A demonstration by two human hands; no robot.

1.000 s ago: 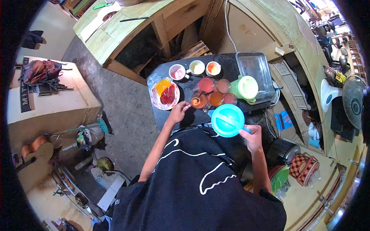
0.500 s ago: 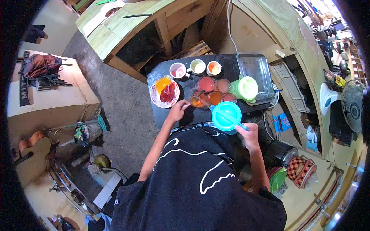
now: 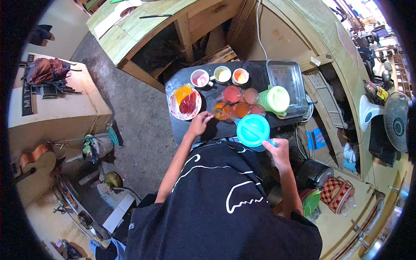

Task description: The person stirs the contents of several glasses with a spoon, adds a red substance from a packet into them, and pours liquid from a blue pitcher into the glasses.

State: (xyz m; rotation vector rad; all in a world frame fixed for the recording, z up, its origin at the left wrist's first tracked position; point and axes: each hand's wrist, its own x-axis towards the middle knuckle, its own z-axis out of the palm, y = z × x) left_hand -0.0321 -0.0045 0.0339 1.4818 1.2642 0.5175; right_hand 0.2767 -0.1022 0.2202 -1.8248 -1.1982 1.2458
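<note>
My right hand (image 3: pixel 278 152) is closed round the handle of a turquoise lidded pitcher (image 3: pixel 252 130), held over the front edge of the black table (image 3: pixel 184 132). My left hand (image 3: pixel 199 123) has its fingertips pinched at the left side of a glass of orange drink (image 3: pixel 222 113), in which a dark spoon leans. Grouped beside that glass are a glass of pink-red drink (image 3: pixel 231 94), a brownish one (image 3: pixel 250 96) and a darker orange one (image 3: pixel 242 110). A plate (image 3: pixel 174 110) with yellow and red packets lies left of them.
Three white cups, a pink-stained one (image 3: pixel 200 78), a pale one (image 3: pixel 222 74) and an orange-stained one (image 3: pixel 240 76), line the back. At the right stand a light green pitcher (image 3: pixel 277 99) and a clear tray (image 3: pixel 299 82). A wooden counter (image 3: pixel 151 30) rises behind.
The turquoise pitcher and my right hand have shifted slightly left. The glass by my left hand shows more orange from above; my left hand has barely moved.
</note>
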